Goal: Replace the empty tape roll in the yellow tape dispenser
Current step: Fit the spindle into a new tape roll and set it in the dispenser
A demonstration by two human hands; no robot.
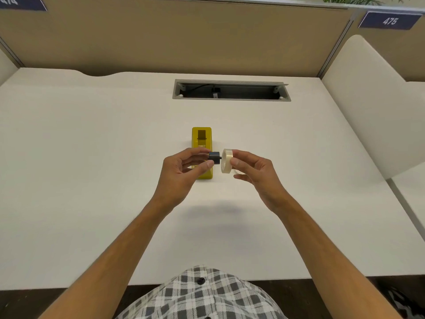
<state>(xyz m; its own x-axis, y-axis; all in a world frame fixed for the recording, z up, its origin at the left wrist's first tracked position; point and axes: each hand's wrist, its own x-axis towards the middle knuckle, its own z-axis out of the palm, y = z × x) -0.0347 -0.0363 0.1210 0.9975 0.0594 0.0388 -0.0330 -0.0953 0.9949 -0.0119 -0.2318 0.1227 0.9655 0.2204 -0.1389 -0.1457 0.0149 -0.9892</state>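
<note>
The yellow tape dispenser (202, 139) lies on the white desk (92, 157) in the middle, its near half hidden behind my left hand. My left hand (181, 171) pinches a dark grey spool core (214, 158) between thumb and fingers, its small axle pointing right. My right hand (255, 171) pinches a pale, translucent tape roll (227, 161) held on edge, its opening facing the core. Core and roll are a small gap apart, both lifted above the desk. Under my right fingers part of another pale ring (239, 172) shows; I cannot tell what it is.
A grey cable tray opening (231, 90) is set into the desk behind the dispenser. Beige partition walls (184, 38) close the back, and a white side divider (368, 100) stands on the right. The desk's front edge (230, 280) runs just above my checked shirt.
</note>
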